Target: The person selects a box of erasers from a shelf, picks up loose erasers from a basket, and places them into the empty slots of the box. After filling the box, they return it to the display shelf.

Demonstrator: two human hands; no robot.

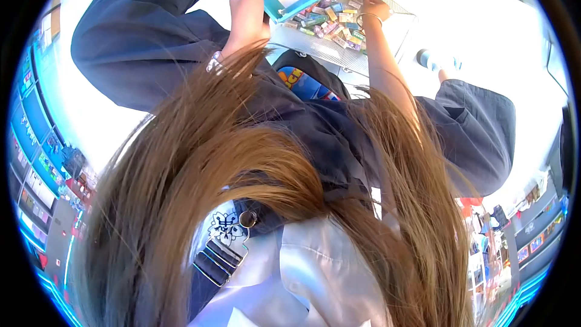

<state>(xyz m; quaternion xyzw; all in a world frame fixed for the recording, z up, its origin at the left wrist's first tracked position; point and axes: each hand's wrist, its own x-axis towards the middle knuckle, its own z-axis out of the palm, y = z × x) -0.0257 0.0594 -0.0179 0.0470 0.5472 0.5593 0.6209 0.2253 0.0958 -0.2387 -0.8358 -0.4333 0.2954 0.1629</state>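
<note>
My left hand (247, 17) grips a teal-rimmed tray (315, 1) by its near left side, the thumb laid over the rim. The tray has a bright, whitish middle and is cut off by the top of the view. Under and beside it, a wire-mesh basket (321, 48) holds many small colourful packets (336, 24). Over the basket's right part is my right hand (376, 8), its fingers curled. What is in those fingers, if anything, I cannot make out.
My bent legs in dark trousers (145, 36) flank the basket. A black bag with a colourful print (305, 82) lies between them. Long hair hangs across the lower view. Stocked shelves (36, 139) line the left, with more goods at right. The floor (484, 36) is bright white.
</note>
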